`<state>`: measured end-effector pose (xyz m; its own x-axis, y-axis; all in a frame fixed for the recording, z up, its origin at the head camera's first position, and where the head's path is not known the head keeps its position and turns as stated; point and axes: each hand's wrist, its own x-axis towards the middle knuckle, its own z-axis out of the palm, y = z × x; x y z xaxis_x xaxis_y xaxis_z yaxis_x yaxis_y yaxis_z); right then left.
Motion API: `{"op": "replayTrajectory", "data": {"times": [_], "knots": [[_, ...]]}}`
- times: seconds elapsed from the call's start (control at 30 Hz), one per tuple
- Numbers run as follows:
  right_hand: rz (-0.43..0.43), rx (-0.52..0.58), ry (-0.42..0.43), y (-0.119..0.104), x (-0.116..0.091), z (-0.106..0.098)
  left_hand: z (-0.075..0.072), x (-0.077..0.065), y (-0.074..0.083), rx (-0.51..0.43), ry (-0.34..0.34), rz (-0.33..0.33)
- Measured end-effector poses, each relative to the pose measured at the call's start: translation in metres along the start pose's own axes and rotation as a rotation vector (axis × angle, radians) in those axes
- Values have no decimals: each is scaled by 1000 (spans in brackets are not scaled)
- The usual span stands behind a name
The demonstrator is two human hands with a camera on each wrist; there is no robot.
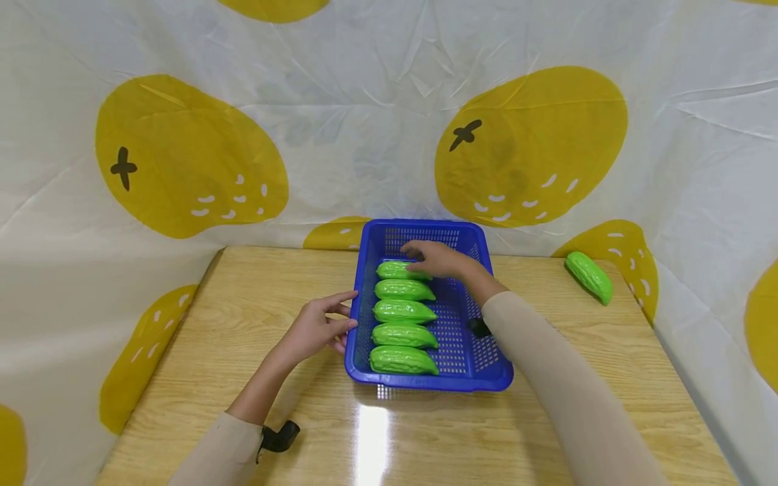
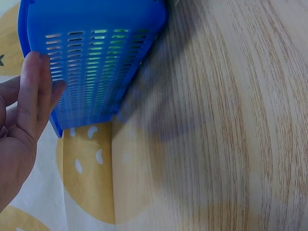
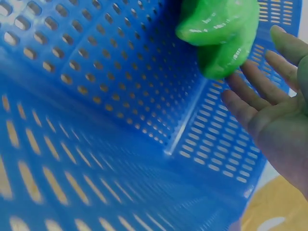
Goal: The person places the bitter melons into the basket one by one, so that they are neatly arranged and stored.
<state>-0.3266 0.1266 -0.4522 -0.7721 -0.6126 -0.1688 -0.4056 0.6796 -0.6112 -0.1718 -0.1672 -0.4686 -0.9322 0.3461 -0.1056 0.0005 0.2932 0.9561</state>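
Note:
Inside a blue plastic basket (image 1: 452, 383), several glossy green bitter melons (image 1: 404, 312) lie side by side in a column along the left. My right hand (image 1: 440, 259) is over the basket's far part, at the farthest melon (image 1: 394, 271), its fingers loosely spread and not wrapped round it. In the right wrist view, that hand's fingertips (image 3: 236, 94) are close to or touching a melon (image 3: 221, 57); which of the two, I cannot tell. At the basket's left rim, my left hand (image 1: 316, 327) rests its extended fingers (image 2: 30, 91) against the outside.
One more green bitter melon (image 1: 589, 277) lies on the wooden table (image 1: 279, 283) near its far right corner. A pale cloth (image 1: 365, 135) printed with yellow fruit hangs behind and at the sides. The basket stands close to the table's back edge.

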Motion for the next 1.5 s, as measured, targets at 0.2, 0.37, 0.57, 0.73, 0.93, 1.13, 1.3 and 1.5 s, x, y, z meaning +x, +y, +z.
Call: {"op": "replayTrajectory", "data": {"times": [0.2,0.37,0.57,0.73,0.93,1.13,1.3,1.5], "knots": [[-25,-8,35,-8,-11,-14,0,0,-2,1,0,4],[-20,0,76,-17,-26,-28,-1,1,-3,-1,0,4],[-50,72,132,-23,-47,-44,-1,1,-3,-5,-2,2],[-99,117,177,-16,-65,-53,-1,1,-3,-9,-1,3],[-109,199,217,-1,-91,-61,0,0,-4,-16,-2,7],[-74,236,292,10,-121,-64,1,0,-3,-12,-2,12],[-17,255,352,22,-144,-67,1,0,-3,-9,-3,14],[-18,260,388,52,-165,-70,1,0,-2,11,-6,9]]}}
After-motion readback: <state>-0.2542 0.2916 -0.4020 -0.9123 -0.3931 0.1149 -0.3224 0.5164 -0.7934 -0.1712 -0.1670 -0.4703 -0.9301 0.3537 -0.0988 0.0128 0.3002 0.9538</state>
